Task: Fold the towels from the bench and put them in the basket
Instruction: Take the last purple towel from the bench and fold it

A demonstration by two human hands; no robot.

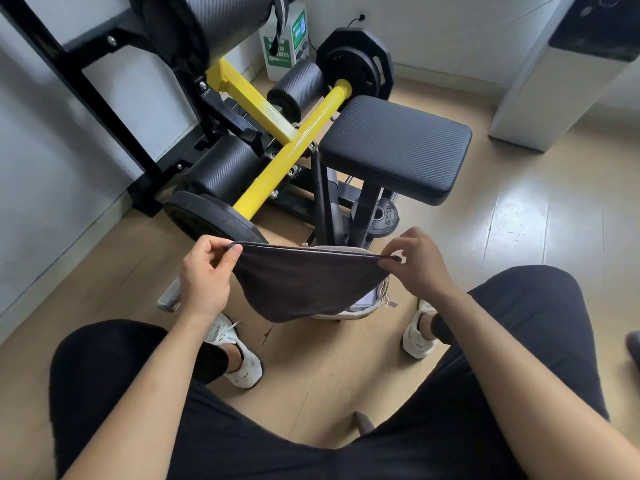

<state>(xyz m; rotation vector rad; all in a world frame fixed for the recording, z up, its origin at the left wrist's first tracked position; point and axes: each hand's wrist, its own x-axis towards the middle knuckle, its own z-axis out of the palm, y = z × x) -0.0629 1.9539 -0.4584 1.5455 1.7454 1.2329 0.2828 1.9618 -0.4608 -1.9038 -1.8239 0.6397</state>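
A dark grey towel [304, 284] hangs in the air in front of my knees, stretched between both hands. My left hand [204, 275] pinches its left top corner and my right hand [417, 263] pinches its right top corner. The cloth sags in a curve below the taut top edge. Behind and under it stands a pale basket [375, 304] on the floor, mostly hidden by the towel; only its right rim and a cord show. The black padded bench seat [394, 147] beyond the basket has nothing lying on it.
A yellow-framed weight machine [277, 157] with black rollers and weight plates stands at the left behind the bench. A white cabinet [540, 81] is at the far right. My legs in black shorts and white shoes [239, 355] flank the wooden floor.
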